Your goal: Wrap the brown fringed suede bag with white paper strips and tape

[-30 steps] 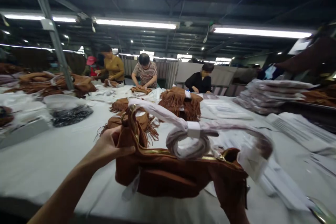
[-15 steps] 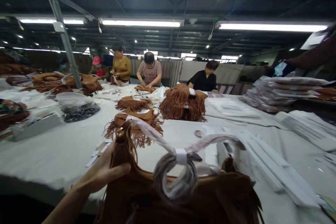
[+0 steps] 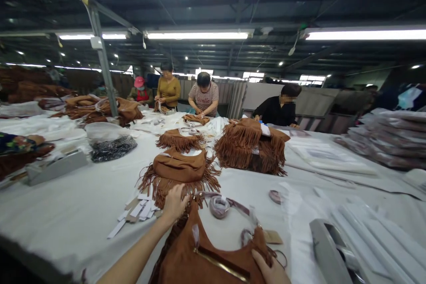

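A brown suede-like handbag [image 3: 203, 262] lies low in front of me, its gold zipper [image 3: 221, 264] facing up. My left hand [image 3: 175, 206] is closed at the bag's upper left corner, beside the strap end. At the upper right corner, my right hand [image 3: 271, 268] grips the bag's edge with the thumb on the front. The wrapped strap, with a coiled bundle [image 3: 219, 207] in it, arches away from the bag over the white table. Just beyond my left hand rests a fringed brown bag [image 3: 179, 166].
White and tan tags [image 3: 141, 208] lie left of my left hand. A grey tape dispenser [image 3: 329, 248] and white strips [image 3: 369, 235] are at the right. Stacked fringed bags [image 3: 251, 146] stand farther back. A co-worker in a striped shirt [image 3: 203, 95] works across the table.
The handbag has gone from raised close before me to lower down, zipper face up, strap stretched away. My right hand has come into view. The view has swung left.
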The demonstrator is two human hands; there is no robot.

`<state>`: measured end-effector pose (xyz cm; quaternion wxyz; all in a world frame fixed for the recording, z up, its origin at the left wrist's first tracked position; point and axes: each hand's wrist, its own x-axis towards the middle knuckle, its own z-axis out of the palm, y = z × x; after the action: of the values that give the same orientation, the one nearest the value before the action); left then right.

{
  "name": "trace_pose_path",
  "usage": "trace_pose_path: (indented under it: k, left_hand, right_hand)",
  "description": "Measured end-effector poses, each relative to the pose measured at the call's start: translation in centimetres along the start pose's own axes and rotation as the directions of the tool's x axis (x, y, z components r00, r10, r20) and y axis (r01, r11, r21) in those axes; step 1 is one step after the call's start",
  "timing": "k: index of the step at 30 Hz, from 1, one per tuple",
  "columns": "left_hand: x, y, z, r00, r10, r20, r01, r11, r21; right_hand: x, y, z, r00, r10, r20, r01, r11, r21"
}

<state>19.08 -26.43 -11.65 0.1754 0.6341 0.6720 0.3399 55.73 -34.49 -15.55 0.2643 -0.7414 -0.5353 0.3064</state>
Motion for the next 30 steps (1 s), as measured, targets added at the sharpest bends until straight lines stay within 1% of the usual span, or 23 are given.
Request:
trace_pose_path:
  k: [1,3,5,6,8,10,13,16,18,21,24,27,29,30]
  left_hand:
    - [1.1,-0.5,0.2,0.999,0.013,-0.042,-0.011,0.998,0.055]
    - [3.4,-1.4,0.7,0.99,0.08,-0.112,-0.053,0.972,0.227]
    - [5.5,-2.3,1.4,0.98,0.152,-0.128,-0.085,0.903,0.42]
    - [6.4,-2.8,1.8,0.98,0.165,-0.113,-0.09,0.868,0.488]
    - [8.1,-3.7,2.3,0.989,0.138,-0.06,-0.084,0.838,0.54]
    - [9.5,-4.5,2.5,0.994,0.106,-0.017,-0.079,0.831,0.551]
    - [11.3,-5.6,2.3,0.996,0.091,-0.007,-0.07,0.815,0.576]
    - [13.1,-6.8,1.3,0.996,0.086,0.003,-0.07,0.788,0.612]
    - [14.3,-7.9,0.1,0.998,0.055,-0.003,-0.041,0.78,0.624]
    - [16.1,-10.2,-2.3,0.998,-0.029,-0.05,0.053,0.775,0.63]
    - [17.2,-12.3,-4.5,0.991,-0.117,-0.063,0.13,0.761,0.635]
    - [17.1,-13.2,-5.9,0.986,-0.163,-0.038,0.148,0.744,0.652]
    - [16.1,-12.5,-6.4,0.987,-0.15,-0.052,0.146,0.734,0.663]
    - [15.1,-11.8,-6.5,0.99,-0.115,-0.076,0.137,0.747,0.651]
  right_hand:
    - [0.1,0.2,0.1,1.0,0.021,-0.001,-0.021,1.0,-0.014]
    - [0.0,0.1,0.2,0.998,0.055,-0.009,-0.055,0.998,-0.02]
    - [-0.2,-0.1,0.2,0.998,0.058,-0.023,-0.058,0.998,0.007]
    - [-0.4,-0.3,0.3,0.998,0.061,-0.035,-0.06,0.998,0.026]
    - [-0.7,-0.5,0.3,0.996,0.072,-0.057,-0.067,0.995,0.075]
    - [-0.9,-0.8,0.4,0.994,0.092,-0.058,-0.083,0.986,0.142]
    - [-1.0,-1.5,0.4,0.99,0.14,-0.016,-0.132,0.963,0.234]
    - [-0.4,-2.3,0.4,0.981,0.192,0.022,-0.191,0.945,0.266]
    - [0.4,-2.9,0.6,0.984,0.176,0.002,-0.171,0.953,0.25]
    - [2.3,-3.8,0.8,0.993,0.116,-0.02,-0.11,0.973,0.201]
    - [4.6,-5.0,1.1,0.994,0.11,-0.015,-0.107,0.984,0.144]
    - [6.9,-6.2,1.6,0.994,0.101,-0.044,-0.097,0.993,0.074]
    - [8.2,-6.8,1.9,0.996,0.053,-0.073,-0.05,0.998,0.046]
    - [8.8,-7.1,2.1,0.995,0.023,-0.099,-0.019,0.999,0.036]
